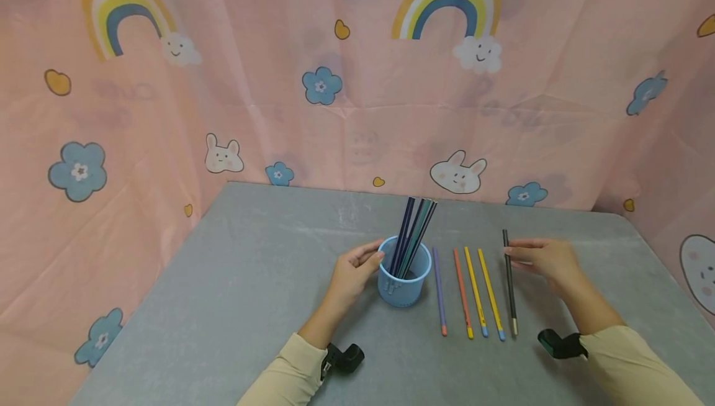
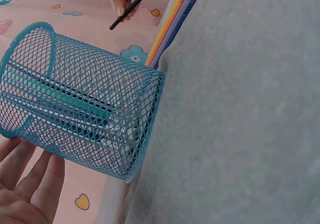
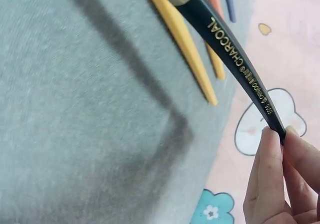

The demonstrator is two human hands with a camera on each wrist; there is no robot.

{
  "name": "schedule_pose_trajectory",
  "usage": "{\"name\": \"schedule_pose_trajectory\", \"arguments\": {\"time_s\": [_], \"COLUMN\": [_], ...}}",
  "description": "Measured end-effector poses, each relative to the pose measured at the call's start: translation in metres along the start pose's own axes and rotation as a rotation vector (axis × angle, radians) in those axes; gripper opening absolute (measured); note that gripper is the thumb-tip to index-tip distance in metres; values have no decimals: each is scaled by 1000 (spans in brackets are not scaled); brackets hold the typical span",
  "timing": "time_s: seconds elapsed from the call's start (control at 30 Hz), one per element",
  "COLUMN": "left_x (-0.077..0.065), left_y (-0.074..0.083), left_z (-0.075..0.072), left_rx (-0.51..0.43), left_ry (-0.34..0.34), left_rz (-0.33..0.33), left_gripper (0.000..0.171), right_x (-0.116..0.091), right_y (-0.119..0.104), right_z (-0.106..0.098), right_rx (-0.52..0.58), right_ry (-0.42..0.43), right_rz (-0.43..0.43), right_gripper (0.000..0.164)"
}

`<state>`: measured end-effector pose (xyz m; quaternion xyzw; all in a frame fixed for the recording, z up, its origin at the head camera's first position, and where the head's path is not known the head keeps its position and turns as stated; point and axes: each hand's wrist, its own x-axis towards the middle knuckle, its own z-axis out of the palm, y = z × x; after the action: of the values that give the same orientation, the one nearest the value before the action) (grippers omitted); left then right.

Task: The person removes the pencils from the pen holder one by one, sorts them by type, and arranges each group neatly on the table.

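A blue mesh pencil cup (image 1: 401, 293) stands on the table with several dark and teal pencils (image 1: 416, 241) leaning in it. My left hand (image 1: 353, 272) holds the cup's left side near the rim, thumb in front and fingers behind; its fingers also show against the mesh in the left wrist view. Between thumb and fingertips, my right hand (image 1: 550, 263) pinches a black charcoal pencil (image 3: 230, 53) near its far end. "CHARCOAL" is printed beside its pale tip section. In the right wrist view the pencil is tilted and casts a shadow on the tabletop.
Right of the cup lie a purple pencil (image 1: 440, 291), an orange pencil (image 1: 463, 291) and two yellow pencils (image 1: 475, 291), roughly parallel. A grey cloth covers the table (image 1: 268, 257). Behind it hangs a pink curtain (image 1: 368, 139) with rainbows, rabbits and flowers.
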<state>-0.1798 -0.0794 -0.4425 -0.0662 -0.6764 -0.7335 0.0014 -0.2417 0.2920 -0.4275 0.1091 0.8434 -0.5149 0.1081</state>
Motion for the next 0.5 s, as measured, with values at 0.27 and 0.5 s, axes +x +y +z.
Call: {"name": "schedule_pose_trajectory", "arguments": {"time_s": [0.27,0.5], "left_x": [-1,0], "left_y": [1,1], "left_z": [1,1], "left_rx": [5,7], "left_ry": [11,8], "left_rz": [-1,3], "left_gripper": [36,35], "right_x": [-12,-17], "right_y": [-10,-16], "right_z": [6,10], "right_rx": [-21,-98], "right_ry": [0,-16], "right_rz": [-27,-31], "right_gripper": [51,51]}}
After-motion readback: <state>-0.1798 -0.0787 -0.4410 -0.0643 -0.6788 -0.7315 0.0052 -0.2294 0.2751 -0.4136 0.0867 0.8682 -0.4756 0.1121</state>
